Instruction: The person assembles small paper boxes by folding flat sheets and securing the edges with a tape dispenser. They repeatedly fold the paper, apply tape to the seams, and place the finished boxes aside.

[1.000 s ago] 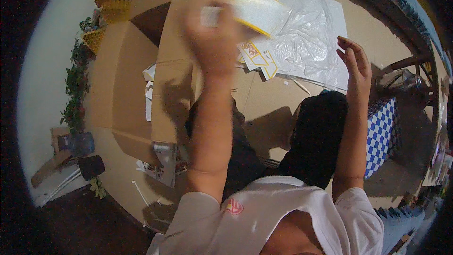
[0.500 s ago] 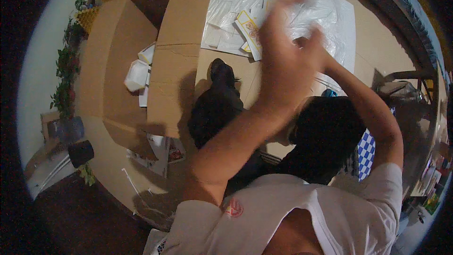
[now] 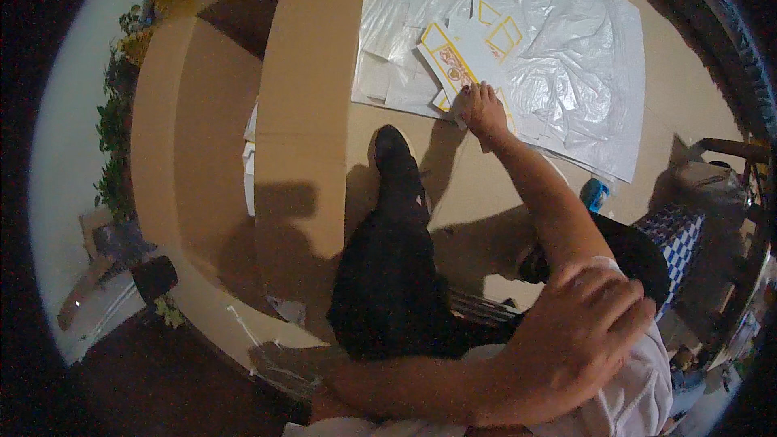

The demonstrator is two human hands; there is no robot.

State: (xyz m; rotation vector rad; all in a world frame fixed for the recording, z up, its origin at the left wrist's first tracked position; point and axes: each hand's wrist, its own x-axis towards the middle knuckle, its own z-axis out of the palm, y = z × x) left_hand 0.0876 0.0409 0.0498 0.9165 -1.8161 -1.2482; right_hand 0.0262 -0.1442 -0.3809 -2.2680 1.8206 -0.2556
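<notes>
My right hand (image 3: 484, 109) reaches down to several flat white paper cartons, its fingers closed at the near edge of a carton blank (image 3: 453, 62) with yellow borders and red print. These cartons lie on a white board (image 3: 388, 85) covered with clear plastic film (image 3: 558, 57). My left hand (image 3: 579, 340) crosses in front of me, with its fingers curled against my right upper arm near the sleeve. What lies under those fingers is hidden.
To the left stands a large open cardboard box (image 3: 303, 137), white cartons (image 3: 249, 158) partly visible inside. My leg in dark trousers (image 3: 388, 283) stretches beside it. A blue item (image 3: 595, 193) lies by the board, near a blue-and-white checked thing (image 3: 676, 243) at the right.
Both hands were raised together and blurred over the board. My right hand has come down onto the cartons; my left has moved back to my right upper arm. The view has shifted.
</notes>
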